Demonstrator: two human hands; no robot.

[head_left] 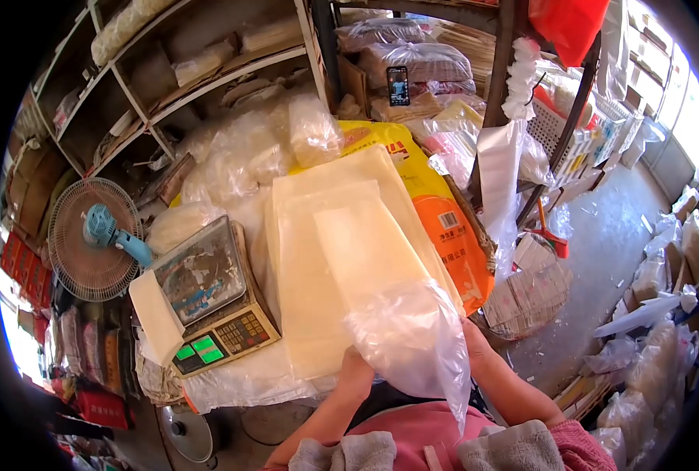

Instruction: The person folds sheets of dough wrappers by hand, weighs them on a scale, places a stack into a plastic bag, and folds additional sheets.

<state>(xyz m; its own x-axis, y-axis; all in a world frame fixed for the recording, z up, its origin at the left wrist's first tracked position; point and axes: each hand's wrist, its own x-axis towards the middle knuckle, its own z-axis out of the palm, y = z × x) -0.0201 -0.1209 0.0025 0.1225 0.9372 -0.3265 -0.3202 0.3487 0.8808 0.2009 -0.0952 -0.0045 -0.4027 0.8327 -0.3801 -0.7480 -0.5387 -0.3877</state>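
Observation:
A clear plastic bag (408,334) is spread in front of my body, its loose end hanging toward my lap. It overlaps the near end of a narrow stack of cream sheets (365,247); I cannot tell whether the sheets are inside it. My left hand (355,372) is closed at the bag's left edge, with its fingertips mostly hidden. On the opposite edge my right hand (476,345) grips the plastic, its fingers partly covered. Larger cream sheets (302,290) lie flat under the narrow stack.
A digital scale (228,322) with lit green displays stands left, a paper piece (156,314) leaning on it. Beyond it is a fan (94,239). Yellow-orange sacking (444,224) covers the table's right side. Bagged goods (247,149) lie behind. A phone (397,85) stands at the back.

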